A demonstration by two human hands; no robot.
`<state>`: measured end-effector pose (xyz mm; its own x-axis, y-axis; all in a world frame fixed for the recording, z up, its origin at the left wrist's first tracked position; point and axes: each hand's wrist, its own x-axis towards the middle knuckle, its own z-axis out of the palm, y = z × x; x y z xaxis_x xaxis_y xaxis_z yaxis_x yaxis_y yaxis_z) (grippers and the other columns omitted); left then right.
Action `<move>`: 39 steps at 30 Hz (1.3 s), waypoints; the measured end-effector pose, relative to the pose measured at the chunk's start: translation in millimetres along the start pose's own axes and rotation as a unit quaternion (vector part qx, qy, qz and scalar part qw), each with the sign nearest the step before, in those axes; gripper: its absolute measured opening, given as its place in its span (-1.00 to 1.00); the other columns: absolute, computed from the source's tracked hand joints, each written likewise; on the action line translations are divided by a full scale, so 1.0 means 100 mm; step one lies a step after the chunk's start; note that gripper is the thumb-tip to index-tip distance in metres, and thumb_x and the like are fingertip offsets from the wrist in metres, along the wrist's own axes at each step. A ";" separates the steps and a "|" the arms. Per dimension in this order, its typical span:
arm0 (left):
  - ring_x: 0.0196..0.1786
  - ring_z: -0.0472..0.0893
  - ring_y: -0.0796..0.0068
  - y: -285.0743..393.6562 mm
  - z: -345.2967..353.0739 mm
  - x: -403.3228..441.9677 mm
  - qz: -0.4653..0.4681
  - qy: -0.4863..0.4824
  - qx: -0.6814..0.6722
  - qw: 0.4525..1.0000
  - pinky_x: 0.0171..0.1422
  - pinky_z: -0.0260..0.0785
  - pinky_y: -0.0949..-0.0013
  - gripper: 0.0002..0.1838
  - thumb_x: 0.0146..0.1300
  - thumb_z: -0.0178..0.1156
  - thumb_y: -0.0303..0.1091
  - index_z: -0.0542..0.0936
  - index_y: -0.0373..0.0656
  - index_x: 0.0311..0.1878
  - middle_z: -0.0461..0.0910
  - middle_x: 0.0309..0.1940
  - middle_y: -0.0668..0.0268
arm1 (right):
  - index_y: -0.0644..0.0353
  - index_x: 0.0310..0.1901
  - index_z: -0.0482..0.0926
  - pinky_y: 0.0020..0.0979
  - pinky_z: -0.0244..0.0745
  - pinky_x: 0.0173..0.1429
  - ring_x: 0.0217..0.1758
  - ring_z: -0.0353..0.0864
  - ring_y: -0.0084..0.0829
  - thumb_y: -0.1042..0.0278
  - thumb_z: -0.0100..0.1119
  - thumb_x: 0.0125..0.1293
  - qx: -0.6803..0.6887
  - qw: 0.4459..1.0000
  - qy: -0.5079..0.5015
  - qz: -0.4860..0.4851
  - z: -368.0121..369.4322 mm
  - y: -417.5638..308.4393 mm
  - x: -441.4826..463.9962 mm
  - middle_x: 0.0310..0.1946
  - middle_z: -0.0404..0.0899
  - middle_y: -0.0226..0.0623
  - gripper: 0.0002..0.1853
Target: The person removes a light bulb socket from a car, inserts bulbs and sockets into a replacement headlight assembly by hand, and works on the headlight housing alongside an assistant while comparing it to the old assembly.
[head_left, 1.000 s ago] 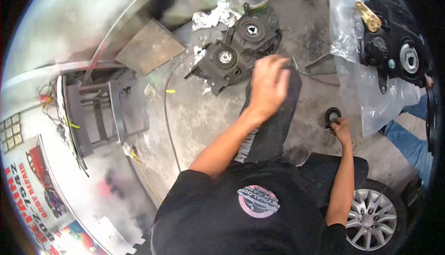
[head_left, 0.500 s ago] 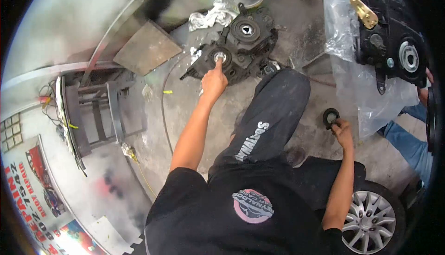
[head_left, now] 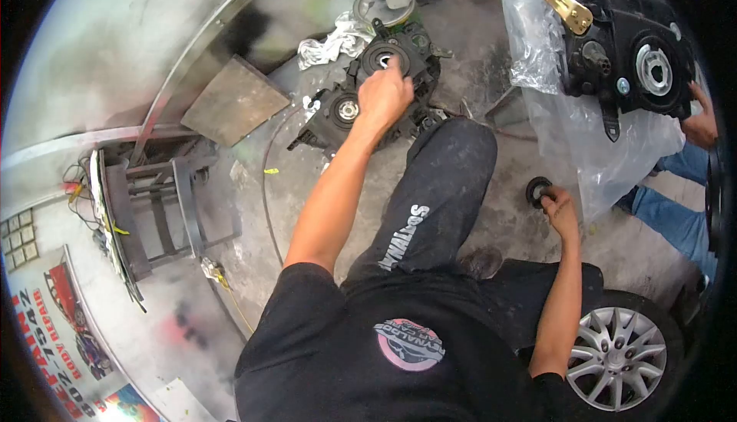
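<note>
A black headlight housing [head_left: 326, 126] lies on the floor with its back facing up, showing two round bulb openings. My left hand [head_left: 386, 96] is over it, holding nothing. Its index finger points out at the upper opening and appears to touch it; the other fingers are curled. The lower bulb opening [head_left: 346, 110] is uncovered, with a bright metal ring inside. Off to the right, my right hand [head_left: 561, 211] grips a round black rubber dust cap [head_left: 537, 192] by its edge, above the floor.
At upper right, another headlight [head_left: 614, 46] with a gold bracket is by clear plastic wrap [head_left: 541, 61]; a co-worker's hand [head_left: 700, 119] is at its edge. A wheel [head_left: 616, 357] lies at lower right. A white cloth [head_left: 335, 42] and clear-lidded tub [head_left: 384, 4] are behind the housing.
My left hand has moved from the lower bulb opening to the upper one. My right hand still holds the dust cap. The view has shifted slightly.
</note>
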<state>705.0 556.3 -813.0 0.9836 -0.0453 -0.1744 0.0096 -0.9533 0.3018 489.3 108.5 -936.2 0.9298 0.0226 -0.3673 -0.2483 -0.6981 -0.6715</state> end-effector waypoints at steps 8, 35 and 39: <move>0.14 0.72 -0.29 0.41 0.73 0.79 -0.091 -0.017 -0.188 0.978 0.32 0.53 -0.10 -0.10 0.26 0.29 -0.12 0.23 -0.48 0.54 0.70 0.02 -0.36 | 0.48 0.02 0.70 -0.23 0.58 -0.20 -0.38 0.71 -0.26 0.29 0.17 0.31 -0.009 0.999 0.020 -0.026 0.17 0.03 0.06 -0.36 0.72 -0.03 -0.59; 0.06 0.72 -0.08 -0.54 1.01 -1.57 -0.127 -0.055 -0.319 0.938 0.20 0.51 0.05 -0.49 0.44 0.20 -0.15 0.61 -0.32 0.31 0.72 -0.01 -0.19 | 0.50 0.21 0.62 -0.09 0.58 0.19 0.09 0.74 0.13 0.19 0.22 0.26 -0.036 0.994 -0.079 0.065 0.10 -0.15 0.16 0.01 0.69 0.32 -0.41; 0.06 0.73 -0.09 -0.66 1.01 -1.69 -0.145 -0.075 -0.277 0.947 0.23 0.51 0.04 -0.44 0.42 0.22 -0.15 0.56 -0.31 0.37 0.73 -0.03 -0.19 | 0.47 0.11 0.66 -0.12 0.58 0.16 0.05 0.75 0.08 0.18 0.21 0.27 -0.028 0.995 -0.087 0.028 0.12 -0.18 0.21 -0.08 0.72 0.26 -0.48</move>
<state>519.7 596.9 -898.6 0.8895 0.1128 -0.4428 0.4082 -0.6318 0.6589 510.4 129.9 -940.0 0.8526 0.1024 -0.5125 -0.2791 -0.7398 -0.6122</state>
